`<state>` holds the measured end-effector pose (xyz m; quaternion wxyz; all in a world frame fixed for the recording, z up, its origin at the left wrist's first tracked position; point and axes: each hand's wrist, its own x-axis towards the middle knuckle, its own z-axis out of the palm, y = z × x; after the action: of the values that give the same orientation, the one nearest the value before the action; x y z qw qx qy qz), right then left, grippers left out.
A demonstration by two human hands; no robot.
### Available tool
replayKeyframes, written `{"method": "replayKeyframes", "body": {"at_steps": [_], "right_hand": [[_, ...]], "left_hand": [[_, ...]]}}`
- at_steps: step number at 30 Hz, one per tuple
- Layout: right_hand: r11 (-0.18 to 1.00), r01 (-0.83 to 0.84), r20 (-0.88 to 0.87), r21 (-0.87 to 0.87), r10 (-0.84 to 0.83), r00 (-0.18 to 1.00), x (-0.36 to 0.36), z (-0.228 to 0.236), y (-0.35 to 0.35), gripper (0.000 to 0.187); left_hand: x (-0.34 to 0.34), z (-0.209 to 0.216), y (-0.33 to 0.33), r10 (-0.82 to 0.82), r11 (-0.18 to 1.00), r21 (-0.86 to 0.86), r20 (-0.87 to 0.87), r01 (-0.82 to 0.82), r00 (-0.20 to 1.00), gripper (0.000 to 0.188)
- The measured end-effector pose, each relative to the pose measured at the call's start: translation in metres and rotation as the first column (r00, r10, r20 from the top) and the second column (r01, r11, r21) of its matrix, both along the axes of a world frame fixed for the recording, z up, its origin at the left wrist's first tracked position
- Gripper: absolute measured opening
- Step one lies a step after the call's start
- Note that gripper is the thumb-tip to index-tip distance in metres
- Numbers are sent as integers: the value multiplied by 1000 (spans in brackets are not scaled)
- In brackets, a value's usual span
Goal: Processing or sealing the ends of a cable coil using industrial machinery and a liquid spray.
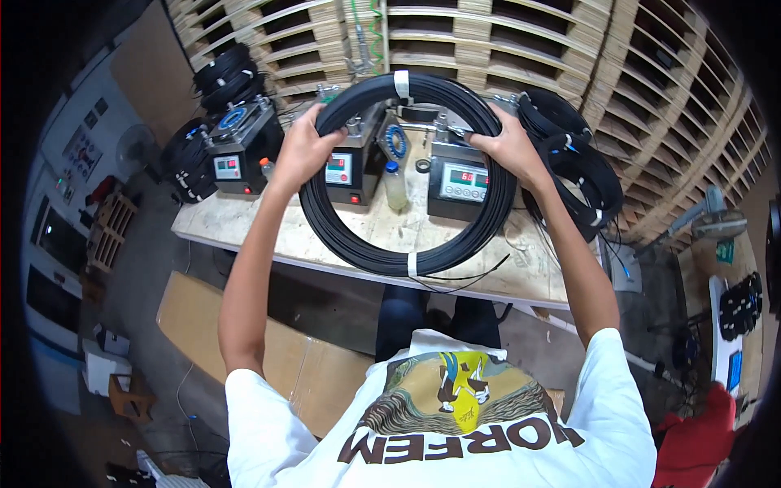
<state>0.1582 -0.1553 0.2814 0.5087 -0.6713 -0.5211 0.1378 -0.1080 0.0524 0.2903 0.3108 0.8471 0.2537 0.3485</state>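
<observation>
A large coil of black cable [358, 254], bound with white tape at its top and bottom, is held up above the bench. My left hand [307, 148] grips its left side, thumb on the inner edge and fingers behind. On the opposite side my right hand [512, 145] clasps it the same way. A loose cable end trails from the bottom of the coil toward the right. Through the ring I see a bottle with a blue cap [396, 189] and parts of two machines with red digital displays. The fingertips behind the coil are mostly hidden.
The wooden workbench [244, 224] carries several dark machines, including one at the left [237, 154]. More black coils [582, 183] lie at the right end, others at the left [228, 77]. Wooden pallets [496, 41] stand behind. A cardboard box [244, 325] is below the bench.
</observation>
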Motion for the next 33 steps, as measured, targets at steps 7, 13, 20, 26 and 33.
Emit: {"method": "replayKeyframes", "body": {"at_steps": [7,13,20,26,33], "right_hand": [[970,-156,60,185,147,987,-29,28,84,67],[981,-138,-20,138,142,990,-51,23,161,57],[995,-58,-98,86,66,993,-38,-29,255,52],[998,31,-85,56,-26,996,-26,-57,317,58],[998,62,-85,-24,-64,994,-12,-88,340,60]], "left_hand": [[-52,51,43,95,995,9,-10,-95,995,30],[-64,59,109,195,980,-8,-109,-197,975,45],[-35,5,233,142,989,69,-119,-134,983,59],[-13,-27,320,10,998,56,-163,-1,987,67],[7,-53,367,-251,968,-62,-212,243,944,61]]}}
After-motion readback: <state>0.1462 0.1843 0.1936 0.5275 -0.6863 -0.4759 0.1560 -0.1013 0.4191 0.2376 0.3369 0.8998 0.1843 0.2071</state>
